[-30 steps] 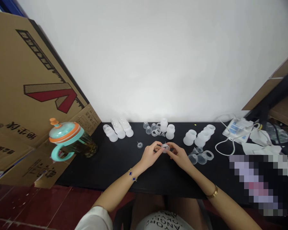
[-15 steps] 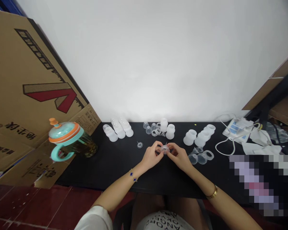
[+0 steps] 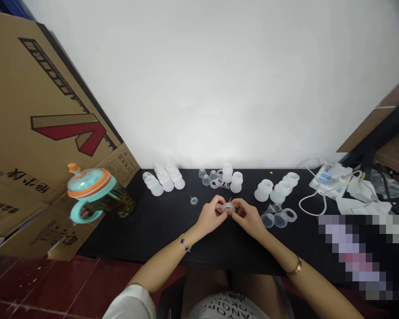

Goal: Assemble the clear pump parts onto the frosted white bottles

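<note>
Tilted since earlier, an apparent ring (image 3: 228,206) is pinched between curled hands (image 3: 209,217) (image 3: 249,219).

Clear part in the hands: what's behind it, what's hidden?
Behind the clear part a thin stem shows, and farther back two white bottles stand on the black table. The left hand and right hand partly cover its sides; the table beneath it is hidden.

Each hand (image 3: 213,217) grips one translucent ring (image 3: 228,207).
</note>
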{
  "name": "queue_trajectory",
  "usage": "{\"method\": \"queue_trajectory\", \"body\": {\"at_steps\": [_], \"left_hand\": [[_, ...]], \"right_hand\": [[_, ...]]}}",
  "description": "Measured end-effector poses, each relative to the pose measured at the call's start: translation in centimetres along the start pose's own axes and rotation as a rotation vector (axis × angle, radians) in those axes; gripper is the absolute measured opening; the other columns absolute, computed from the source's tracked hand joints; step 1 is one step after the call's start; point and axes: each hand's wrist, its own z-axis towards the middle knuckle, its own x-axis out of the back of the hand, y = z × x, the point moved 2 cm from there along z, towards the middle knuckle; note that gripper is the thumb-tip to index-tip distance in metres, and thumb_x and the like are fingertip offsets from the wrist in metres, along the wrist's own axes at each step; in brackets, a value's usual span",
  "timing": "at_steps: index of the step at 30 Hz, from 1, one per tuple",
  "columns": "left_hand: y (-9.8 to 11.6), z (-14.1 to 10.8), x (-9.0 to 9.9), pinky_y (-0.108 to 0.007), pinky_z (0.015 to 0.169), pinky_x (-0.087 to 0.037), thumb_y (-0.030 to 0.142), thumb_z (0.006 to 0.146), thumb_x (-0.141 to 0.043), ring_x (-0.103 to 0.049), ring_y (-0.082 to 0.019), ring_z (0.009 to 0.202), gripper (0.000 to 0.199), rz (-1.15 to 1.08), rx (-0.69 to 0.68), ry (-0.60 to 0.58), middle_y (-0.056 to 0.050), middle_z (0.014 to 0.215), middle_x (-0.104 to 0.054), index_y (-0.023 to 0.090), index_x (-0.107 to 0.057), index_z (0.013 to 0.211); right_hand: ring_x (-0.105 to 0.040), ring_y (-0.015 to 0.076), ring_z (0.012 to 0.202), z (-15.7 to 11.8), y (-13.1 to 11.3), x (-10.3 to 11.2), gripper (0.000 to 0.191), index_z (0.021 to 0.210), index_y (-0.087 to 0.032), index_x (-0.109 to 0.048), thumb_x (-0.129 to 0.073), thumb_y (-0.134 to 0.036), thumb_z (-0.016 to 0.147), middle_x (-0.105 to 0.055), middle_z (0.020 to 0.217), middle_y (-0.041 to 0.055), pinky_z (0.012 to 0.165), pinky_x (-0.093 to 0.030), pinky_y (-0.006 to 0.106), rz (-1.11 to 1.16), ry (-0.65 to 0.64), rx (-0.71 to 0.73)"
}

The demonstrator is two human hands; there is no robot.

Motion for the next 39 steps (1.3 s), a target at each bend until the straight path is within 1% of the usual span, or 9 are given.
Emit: {"method": "queue_trajectory", "body": {"at_steps": [6, 10, 18, 28, 39], "left_hand": [[-0.07, -0.04, -0.05, -0.02, 0.056, -0.042, 0.026, 0.084, -0.062, -0.058, -0.011, 0.055, 0.017, -0.005, -0.019, 0.004, 0.006, 0.067, -0.066, 0.023, -0.05, 0.096], [-0.09, -0.05, -0.07, -0.02, 0.057, -0.042, 0.025, 0.083, -0.061, -0.058, -0.011, 0.055, 0.017, -0.002, -0.032, 0.011, 0.006, 0.065, -0.064, 0.023, -0.05, 0.096], [-0.1, -0.1, -0.06, -0.021, 0.058, -0.042, 0.025, 0.083, -0.061, -0.058, -0.011, 0.054, 0.017, 0.035, -0.036, 0.024, 0.007, 0.065, -0.064, 0.023, -0.05, 0.096], [0.14, -0.11, -0.08, -0.02, 0.055, -0.04, 0.022, 0.082, -0.061, -0.057, -0.01, 0.052, 0.016, 0.039, -0.049, 0.042, 0.008, 0.061, -0.06, 0.023, -0.051, 0.095], [-0.01, -0.11, -0.14, -0.019, 0.055, -0.04, 0.023, 0.082, -0.062, -0.056, -0.01, 0.05, 0.016, 0.034, -0.069, 0.057, 0.009, 0.059, -0.06, 0.022, -0.051, 0.094]], "right_hand": [[-0.059, 0.0145, 0.057, -0.02, 0.3, -0.05, 0.02, 0.102, -0.024, -0.06, -0.06, -0.031, 0.084, -0.074, 0.09, 0.0018, 0.054, -0.048, 0.026, -0.002, -0.023, 0.0], [-0.059, 0.0138, 0.056, -0.11, 0.57, -0.06, 0.02, 0.103, -0.024, -0.06, -0.061, -0.031, 0.084, -0.074, 0.09, 0.0012, 0.054, -0.046, 0.026, 0.001, -0.013, 0.013], [-0.06, 0.0137, 0.056, -0.14, 0.24, 0.04, 0.019, 0.102, -0.024, -0.059, -0.061, -0.029, 0.084, -0.075, 0.091, 0.001, 0.054, -0.047, 0.026, -0.005, -0.011, 0.014], [-0.059, 0.0129, 0.054, -0.13, 0.08, 0.06, 0.018, 0.1, -0.023, -0.06, -0.061, -0.029, 0.084, -0.074, 0.086, 0.0006, 0.053, -0.046, 0.025, -0.017, -0.004, 0.016], [-0.058, 0.0127, 0.053, -0.16, 0.11, 0.02, 0.018, 0.1, -0.024, -0.06, -0.062, -0.028, 0.083, -0.074, 0.086, -0.0001, 0.052, -0.045, 0.024, -0.003, 0.0, 0.029]]}}
